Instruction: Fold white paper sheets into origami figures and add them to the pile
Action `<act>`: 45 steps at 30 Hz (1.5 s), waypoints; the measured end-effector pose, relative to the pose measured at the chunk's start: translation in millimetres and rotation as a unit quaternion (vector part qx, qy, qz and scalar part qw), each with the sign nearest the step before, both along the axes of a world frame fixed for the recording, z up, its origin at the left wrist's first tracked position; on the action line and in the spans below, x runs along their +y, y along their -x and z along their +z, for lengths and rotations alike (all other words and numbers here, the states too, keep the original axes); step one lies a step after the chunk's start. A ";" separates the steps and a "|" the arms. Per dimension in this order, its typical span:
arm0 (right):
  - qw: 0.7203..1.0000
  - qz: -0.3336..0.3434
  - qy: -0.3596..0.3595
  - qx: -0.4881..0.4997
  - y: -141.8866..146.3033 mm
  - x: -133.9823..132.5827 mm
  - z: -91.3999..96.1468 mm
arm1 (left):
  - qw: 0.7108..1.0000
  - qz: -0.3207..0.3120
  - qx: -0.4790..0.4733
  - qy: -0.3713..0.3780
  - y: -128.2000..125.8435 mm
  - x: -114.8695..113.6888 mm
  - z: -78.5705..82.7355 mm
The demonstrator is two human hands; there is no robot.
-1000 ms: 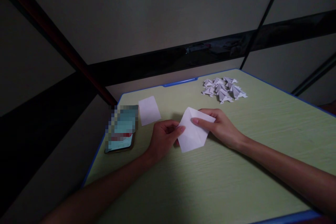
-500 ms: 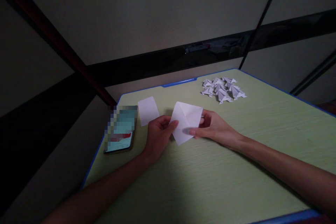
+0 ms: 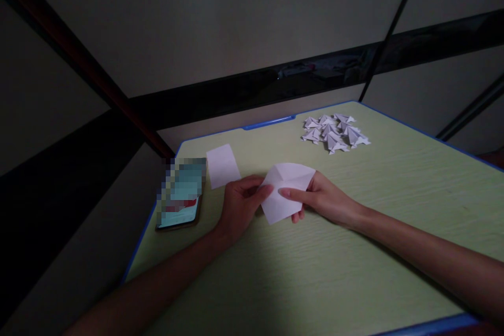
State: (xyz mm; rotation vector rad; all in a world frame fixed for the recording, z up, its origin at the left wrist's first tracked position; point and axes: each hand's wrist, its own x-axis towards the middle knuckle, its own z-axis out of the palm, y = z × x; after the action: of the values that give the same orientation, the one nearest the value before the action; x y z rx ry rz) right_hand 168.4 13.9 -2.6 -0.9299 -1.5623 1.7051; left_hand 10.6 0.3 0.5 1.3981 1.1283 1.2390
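A white sheet of paper [image 3: 281, 208] with creases across it is held between my two hands above the table. My left hand [image 3: 241, 205] pinches its left edge, thumb on top and fingers behind. On the other side my right hand [image 3: 328, 197] grips the sheet, with the thumb lying on its face and the fingers underneath, some fingertips showing below the lower edge. The upper part of the sheet curves. Just beyond my left hand lies a second white sheet of paper [image 3: 222, 164], flat on the table.
A phone [image 3: 183, 194] with a lit, partly pixelated screen lies at the table's left edge. Several folded white paper figures [image 3: 333, 134] sit grouped at the back right. The pale green table [image 3: 315, 273] has a blue rim, and a panelled wall [image 3: 244, 26] stands behind it.
The held paper has tilted and bent, its right corner shifting right. My right thumb has moved up and left on its face. The phone, second sheet and folded figures stay put.
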 end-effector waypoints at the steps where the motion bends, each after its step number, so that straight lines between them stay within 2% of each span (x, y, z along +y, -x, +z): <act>1: 1.000 -0.002 0.002 0.002 0.2 -0.1 -0.3 | 1.000 -0.001 0.006 -0.002 0.1 0.1 0.1; 9: 0.998 -0.020 0.037 0.042 1.8 0.4 -2.5 | 0.998 -0.041 0.026 -0.044 1.3 0.4 -1.9; 19: 0.995 -0.032 0.040 0.083 2.1 1.2 -6.9 | 0.995 -0.077 0.024 -0.061 -0.7 -0.7 -5.1; 24: 0.994 -0.037 0.038 0.093 1.9 2.0 -6.8 | 0.993 -0.107 -0.010 -0.046 2.8 -2.4 -10.8; 28: 0.996 -0.041 0.007 0.083 1.4 3.3 -7.4 | 0.988 -0.137 -0.067 -0.033 5.1 -4.1 -10.7; 33: 0.997 -0.042 -0.027 0.054 0.6 3.6 -6.5 | 0.997 -0.066 -0.013 -0.026 0.9 -3.6 -4.9; 38: 0.997 -0.051 -0.057 0.033 -1.3 4.3 -4.8 | 0.998 -0.020 -0.028 0.051 -3.7 -1.0 -3.4; 45: 0.997 -0.043 -0.045 0.048 -2.5 4.1 3.9 | 0.997 -0.001 -0.017 0.070 -4.0 0.7 -2.2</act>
State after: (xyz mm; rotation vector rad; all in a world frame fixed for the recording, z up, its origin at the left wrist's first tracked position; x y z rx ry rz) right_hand 170.9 18.0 1.3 -0.8461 -1.5022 1.5815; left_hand 14.6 1.1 -1.7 1.2687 1.1669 1.1550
